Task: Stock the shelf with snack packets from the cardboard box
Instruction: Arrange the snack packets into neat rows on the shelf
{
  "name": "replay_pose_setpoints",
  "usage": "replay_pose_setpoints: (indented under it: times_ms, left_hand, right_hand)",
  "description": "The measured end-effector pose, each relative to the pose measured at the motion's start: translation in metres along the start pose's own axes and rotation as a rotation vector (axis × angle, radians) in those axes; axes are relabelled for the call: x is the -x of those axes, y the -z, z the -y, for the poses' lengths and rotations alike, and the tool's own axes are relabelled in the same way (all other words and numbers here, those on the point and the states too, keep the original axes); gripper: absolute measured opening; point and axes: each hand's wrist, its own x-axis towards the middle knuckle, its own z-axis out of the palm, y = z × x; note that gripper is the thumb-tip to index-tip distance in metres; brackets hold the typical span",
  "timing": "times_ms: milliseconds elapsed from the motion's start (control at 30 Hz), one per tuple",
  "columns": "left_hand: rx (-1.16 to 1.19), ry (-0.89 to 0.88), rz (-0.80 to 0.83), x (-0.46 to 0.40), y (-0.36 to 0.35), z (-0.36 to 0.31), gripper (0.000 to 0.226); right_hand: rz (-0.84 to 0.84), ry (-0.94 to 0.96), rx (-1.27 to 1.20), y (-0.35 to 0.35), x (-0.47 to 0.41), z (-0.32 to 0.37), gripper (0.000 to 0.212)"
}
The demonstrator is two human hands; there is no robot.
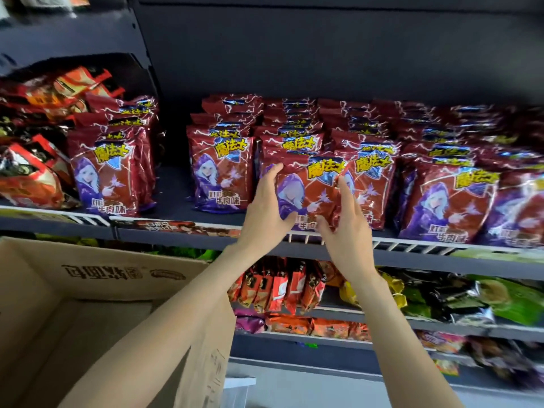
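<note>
A red snack packet (312, 189) with a purple-hooded figure stands at the front of the dark shelf (176, 207), in the middle row of identical packets (220, 175). My left hand (265, 207) holds its left edge, with the fingertips curled over the side and the thumb across the lower front. On its right edge lies my right hand (348, 228), fingers straight and spread, thumb near the packet's bottom. The open cardboard box (103, 272) sits at the lower left, under my left forearm; its inside looks bare where visible.
A white wire rail (412, 245) runs along the shelf front. More red packets (106, 178) and orange-black bags (35, 160) fill the left section, with a gap between the stacks. The lower shelves (441, 325) hold orange, green and yellow snacks.
</note>
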Motion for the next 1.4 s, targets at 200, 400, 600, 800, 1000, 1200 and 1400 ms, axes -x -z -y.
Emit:
replay_pose_setpoints:
  times_ms: [200, 400, 600, 800, 1000, 1200, 1400]
  left_hand:
    - [0.082, -0.057, 0.091, -0.008, -0.049, -0.032, 0.088]
    - [-0.061, -0.112, 0.113, -0.013, -0.072, -0.05, 0.091]
    - [-0.224, -0.067, 0.144, -0.013, -0.079, -0.054, 0.095]
    - [-0.252, -0.087, 0.124, -0.012, -0.08, -0.049, 0.103]
    - [-0.247, -0.122, 0.166, -0.015, -0.078, -0.051, 0.114]
    - [-0.279, -0.141, 0.183, -0.013, -0.074, -0.051, 0.104]
    - [-0.338, -0.283, -0.075, 0.006, -0.002, -0.037, 0.035]
  right_hand:
    - [-0.081, -0.067, 0.145, 0.037, 0.0, -0.042, 0.077]
    - [-0.066, -0.101, 0.394, 0.053, -0.002, -0.06, 0.078]
    - [-0.039, -0.079, 0.427, 0.056, -0.005, -0.064, 0.079]
    - [0.048, -0.061, 0.465, 0.068, -0.008, -0.07, 0.082]
    - [0.091, -0.12, 0.403, 0.07, -0.011, -0.071, 0.081]
    - [0.007, -0.063, 0.468, 0.077, -0.004, -0.06, 0.071]
    - [-0.226, 0.409, 0.182, 0.05, -0.009, -0.019, 0.026]
